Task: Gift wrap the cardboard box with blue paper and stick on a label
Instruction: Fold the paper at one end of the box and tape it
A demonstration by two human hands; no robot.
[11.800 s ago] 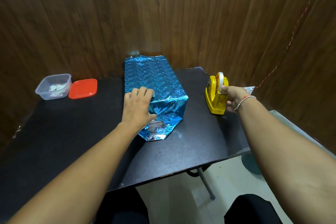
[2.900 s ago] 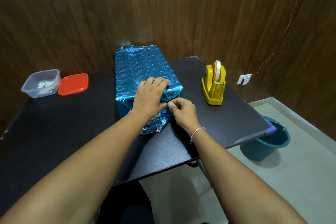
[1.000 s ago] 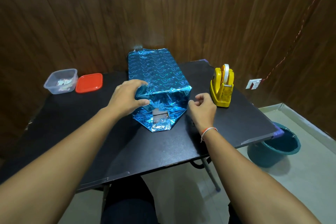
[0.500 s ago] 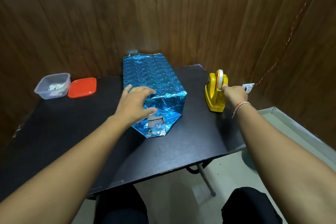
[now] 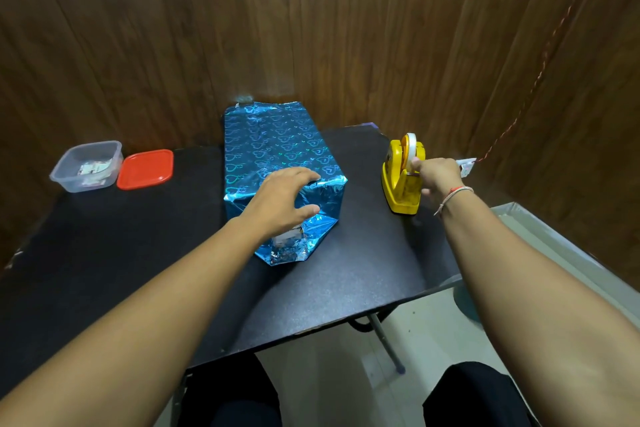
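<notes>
Box in blue paper (image 5: 277, 146) sits mid-surface, long axis running away from the viewer, far end near the wood-panel wall (image 5: 311, 28). Near end has the paper folded into a pointed flap (image 5: 291, 250) lying flat on the black surface (image 5: 138, 270), a small silvery patch showing on it. Left hand (image 5: 284, 201) rests on the near top edge of the box, fingers spread over the top, thumb down on the front face; it presses the paper and grips nothing. Right hand (image 5: 434, 175) is at the yellow tape dispenser (image 5: 401, 180), which stands to the right of the box, well apart from it. Fingers curled at the tape roll (image 5: 410, 149), thumb tip touching the roll's front; looks like a pinch on the tape end, but the strip itself is too small to make out. Thread bracelet (image 5: 453, 194) on right wrist. Far left corner: clear plastic tub (image 5: 86, 166) with small paper pieces inside, red lid (image 5: 145, 169) lying just beside it, touching or nearly. Dark trousers at the bottom.
</notes>
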